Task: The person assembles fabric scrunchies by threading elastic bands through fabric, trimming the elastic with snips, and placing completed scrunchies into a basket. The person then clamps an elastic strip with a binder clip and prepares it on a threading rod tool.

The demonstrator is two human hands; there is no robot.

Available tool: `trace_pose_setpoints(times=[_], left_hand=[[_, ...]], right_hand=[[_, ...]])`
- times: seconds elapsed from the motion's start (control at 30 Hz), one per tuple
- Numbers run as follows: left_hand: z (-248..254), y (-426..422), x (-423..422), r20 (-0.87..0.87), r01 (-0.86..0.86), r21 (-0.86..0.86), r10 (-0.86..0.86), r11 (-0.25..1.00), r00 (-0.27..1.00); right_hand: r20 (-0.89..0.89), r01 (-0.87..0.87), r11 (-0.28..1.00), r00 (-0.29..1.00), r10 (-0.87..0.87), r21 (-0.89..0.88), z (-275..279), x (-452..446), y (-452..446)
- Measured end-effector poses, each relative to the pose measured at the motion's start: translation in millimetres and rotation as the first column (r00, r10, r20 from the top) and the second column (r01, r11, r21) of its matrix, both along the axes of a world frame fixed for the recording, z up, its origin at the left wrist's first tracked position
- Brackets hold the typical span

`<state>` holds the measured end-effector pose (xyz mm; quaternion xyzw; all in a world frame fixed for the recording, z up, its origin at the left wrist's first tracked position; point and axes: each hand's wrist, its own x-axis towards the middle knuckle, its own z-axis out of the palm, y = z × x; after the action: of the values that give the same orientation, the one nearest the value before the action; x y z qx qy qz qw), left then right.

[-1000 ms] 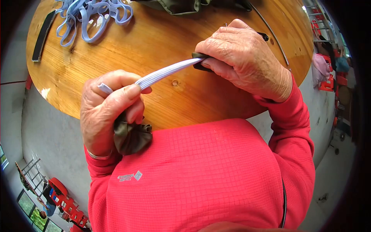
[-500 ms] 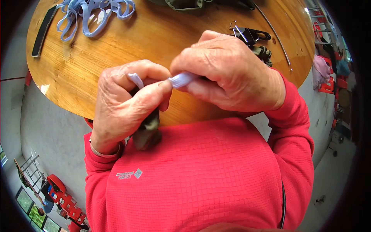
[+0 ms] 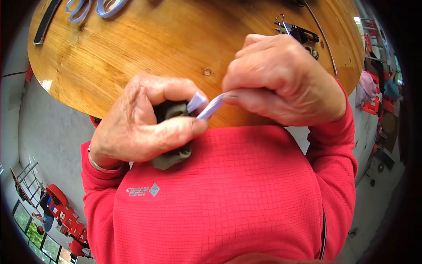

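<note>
Between finger and thumb, my left hand point(image 3: 151, 119) pinches a light-blue elastic band point(image 3: 213, 106), whose short end sticks up beside the index finger. Dark olive fabric point(image 3: 172, 157) is bunched inside the same hand and hangs below the thumb. My right hand point(image 3: 281, 79) is closed on the other part of the band, a short way to the right. Only a short stretch of the band shows between the two hands. Whether the right fingers also hold fabric is hidden.
On the wooden table point(image 3: 145, 48) lie more blue bands point(image 3: 107, 9) and a black strip point(image 3: 47, 21) at the back left. Black snips point(image 3: 301, 33), a thin metal rod point(image 3: 323, 33) and a bit of olive fabric lie at the right. A person point(image 3: 42, 222) is far off at lower left.
The hands came together from a wide stretch of the band, then parted slightly. The right hand no longer shows olive fabric at its fingertips. The view has shifted, so the table items sit higher.
</note>
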<state>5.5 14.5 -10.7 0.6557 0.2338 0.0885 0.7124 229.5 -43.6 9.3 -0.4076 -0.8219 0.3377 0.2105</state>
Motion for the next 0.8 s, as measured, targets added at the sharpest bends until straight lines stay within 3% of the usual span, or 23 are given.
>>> trace_pose_setpoints(times=[0.17,0.27,0.5,0.6,0.7,0.73,0.8], left_hand=[[-0.3,0.9,-4.5,0.018,0.094,-0.043,-0.093,0.995,0.996],[5.1,4.0,-6.0,-0.090,0.116,-0.070,-0.122,0.991,0.988],[3.2,1.3,-5.2,-0.051,0.015,0.035,-0.013,0.999,0.999],[0.6,-3.6,-2.0,-0.046,-0.077,0.088,0.081,0.993,0.996],[-1.4,-5.7,0.1,-0.069,-0.144,0.107,0.152,0.984,0.986],[-2.1,-6.3,0.7,-0.080,-0.159,0.117,0.169,0.980,0.982],[-2.0,-10.9,5.3,-0.050,-0.219,0.153,0.229,0.963,0.972]], right_hand=[[-0.088,0.017,0.997,0.996,-0.024,-0.080,3.9,9.7,-2.6],[-0.095,0.021,0.990,0.995,-0.035,-0.138,8.0,14.1,-1.3],[-0.044,0.067,0.985,0.996,-0.075,-0.158,10.2,15.6,-1.5],[0.122,0.085,0.994,0.990,-0.076,-0.070,12.1,13.6,-2.9],[0.197,0.118,0.899,0.956,-0.218,0.421,3.8,-3.9,-3.5],[0.163,0.124,0.867,0.960,-0.227,0.482,1.3,-9.7,-3.9],[0.150,0.098,0.911,0.974,-0.171,0.400,-1.7,-17.9,-7.3]])
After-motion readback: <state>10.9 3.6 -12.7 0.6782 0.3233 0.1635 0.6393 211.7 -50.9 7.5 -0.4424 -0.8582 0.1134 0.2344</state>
